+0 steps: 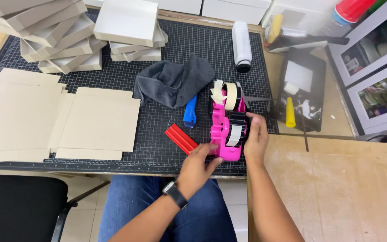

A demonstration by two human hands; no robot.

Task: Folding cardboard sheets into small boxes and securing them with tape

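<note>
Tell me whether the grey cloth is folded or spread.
Neither neatly: the grey cloth lies crumpled in a loose heap on the cutting mat, behind the pink tape dispenser.

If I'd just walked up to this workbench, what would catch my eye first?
Most likely the bright pink tape dispenser near the front edge of the black cutting mat, with the left hand at its base and the right hand against its side. Next, the red block and blue tool just left of it, below a crumpled grey cloth.

Both hands touch a pink tape holder (224, 130) on the tabletop (157, 148): left hand (195, 168) at its bottom, right hand (256, 139) on its side.
</note>
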